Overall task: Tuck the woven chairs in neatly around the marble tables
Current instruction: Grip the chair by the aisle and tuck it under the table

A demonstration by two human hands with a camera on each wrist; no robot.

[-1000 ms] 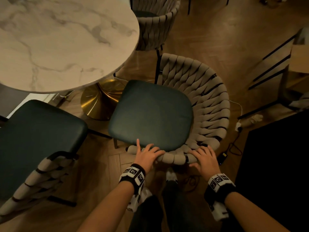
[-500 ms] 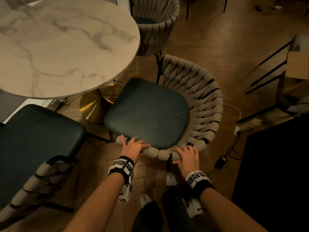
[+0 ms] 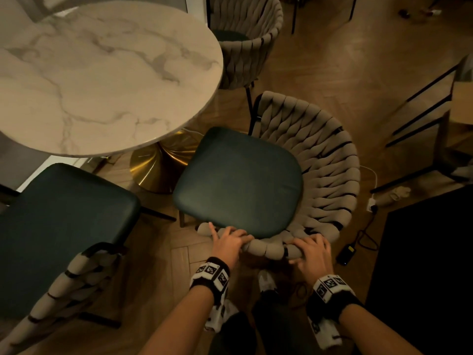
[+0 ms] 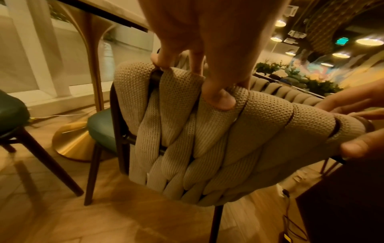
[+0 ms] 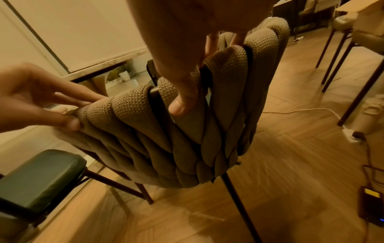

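Observation:
A woven chair [image 3: 330,160] with a dark green seat [image 3: 238,183] stands just right of the round marble table [image 3: 102,80], its seat facing the table's gold base [image 3: 158,167]. Both hands grip the near end of its beige woven back rim. My left hand [image 3: 229,242] holds the rim near its left end, thumb [image 4: 220,100] on the outer side and fingers over the top. My right hand [image 3: 311,249] holds it a little farther right, thumb [image 5: 182,102] pressed on the weave [image 5: 145,131]. The seat's front corner lies close to the table edge.
A second green-seated woven chair [image 3: 58,226] stands at the left, partly under the table. A third chair [image 3: 245,42] is beyond the table. A power strip [image 3: 371,206], cable and black adapter [image 3: 345,252] lie on the wood floor right. A dark cabinet [image 3: 430,265] fills the lower right.
Both hands have kept their hold on the chair's rim. The chair has shifted only slightly against the table, and the head view has swayed.

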